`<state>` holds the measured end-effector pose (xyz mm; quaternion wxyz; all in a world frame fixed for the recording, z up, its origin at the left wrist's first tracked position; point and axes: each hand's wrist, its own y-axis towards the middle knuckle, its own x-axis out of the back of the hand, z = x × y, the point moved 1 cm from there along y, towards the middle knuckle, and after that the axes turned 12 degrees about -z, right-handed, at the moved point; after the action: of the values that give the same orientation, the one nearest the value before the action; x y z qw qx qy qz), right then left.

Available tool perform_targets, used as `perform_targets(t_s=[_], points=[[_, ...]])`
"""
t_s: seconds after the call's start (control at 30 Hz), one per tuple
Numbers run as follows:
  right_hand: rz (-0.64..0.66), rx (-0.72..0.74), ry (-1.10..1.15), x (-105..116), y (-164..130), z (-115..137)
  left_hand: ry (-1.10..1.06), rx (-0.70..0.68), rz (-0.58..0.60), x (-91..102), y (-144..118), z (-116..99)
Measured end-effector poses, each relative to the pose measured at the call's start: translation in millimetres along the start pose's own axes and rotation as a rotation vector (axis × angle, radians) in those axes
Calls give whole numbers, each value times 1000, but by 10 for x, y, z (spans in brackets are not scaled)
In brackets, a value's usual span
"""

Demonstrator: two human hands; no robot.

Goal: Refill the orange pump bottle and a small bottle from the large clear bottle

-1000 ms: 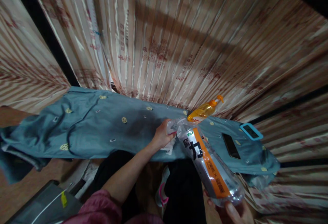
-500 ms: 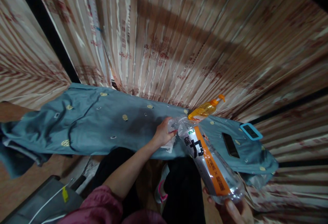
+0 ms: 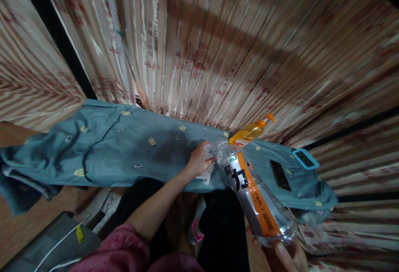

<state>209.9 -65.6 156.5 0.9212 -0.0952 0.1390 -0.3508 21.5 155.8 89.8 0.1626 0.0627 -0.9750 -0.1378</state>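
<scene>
Above the cloth-covered counter (image 3: 165,153), one large clear plastic bottle (image 3: 258,199) slants, its orange-striped label reading 魔力, the smaller print illegible. The left hand (image 3: 198,160) is closed on clear plastic (image 3: 211,150) near its neck; the right hand (image 3: 285,257), partly cut off, clasps its base. Nearby: one amber pump bottle (image 3: 247,133), one phone (image 3: 280,175), one blue-framed device (image 3: 305,159).

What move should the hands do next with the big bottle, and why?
Perhaps bring the base of the big bottle over the cloth: the right hand holds that end, which looks past the cloth's edge, while the left hand holds clear plastic by its top.
</scene>
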Motion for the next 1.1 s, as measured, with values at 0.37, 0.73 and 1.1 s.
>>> perform_targets(t_s=[0.37,0.73,1.1], points=[[5,-1,-32,1,-31,18,11,-2,4,-2,8,1],[33,-2,-7,-18,-24,27,12,2,8,-1,5,-6],[48,-16,0,2,-17,10,20,-15,8,-11,5,21]])
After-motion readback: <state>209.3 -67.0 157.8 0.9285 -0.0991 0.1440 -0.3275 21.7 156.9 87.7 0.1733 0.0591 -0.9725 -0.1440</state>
